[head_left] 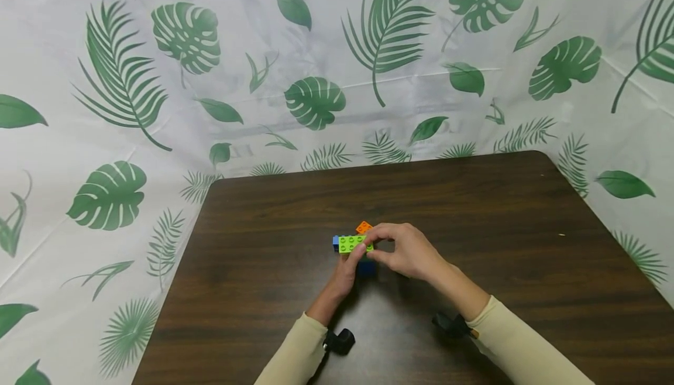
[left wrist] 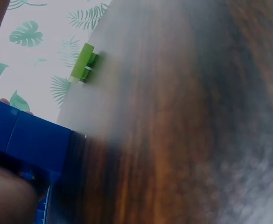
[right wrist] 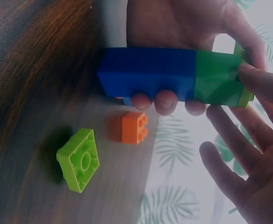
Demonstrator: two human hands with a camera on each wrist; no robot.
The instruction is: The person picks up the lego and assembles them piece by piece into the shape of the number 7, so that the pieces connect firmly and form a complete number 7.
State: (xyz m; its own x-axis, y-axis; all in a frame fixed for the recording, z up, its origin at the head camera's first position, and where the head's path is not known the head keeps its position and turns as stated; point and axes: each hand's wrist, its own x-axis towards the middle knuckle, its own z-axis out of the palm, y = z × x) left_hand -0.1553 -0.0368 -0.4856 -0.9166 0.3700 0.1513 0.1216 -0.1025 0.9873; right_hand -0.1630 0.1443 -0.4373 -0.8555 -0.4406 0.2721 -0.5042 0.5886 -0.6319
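Observation:
My left hand (head_left: 344, 274) grips a stack of toy building bricks, its fingers (right wrist: 165, 102) curled round the side. The stack has a dark blue part (right wrist: 148, 72), a green brick (right wrist: 218, 77) and a lime brick (head_left: 347, 246) with studs facing up. A lighter blue brick (head_left: 335, 241) juts out beside the lime one. My right hand (head_left: 408, 250) pinches the end of the lime brick between thumb and index finger, with its other fingers spread in the right wrist view. In the left wrist view, dark blue bricks (left wrist: 38, 144) sit above the left hand (left wrist: 8, 196).
On the dark wooden table (head_left: 274, 215), an orange brick (right wrist: 132, 128) lies just beyond the hands. Near it a loose lime brick (right wrist: 80, 161) shows its hollow underside. A leaf-patterned white curtain (head_left: 253, 121) hangs along the table's back and sides.

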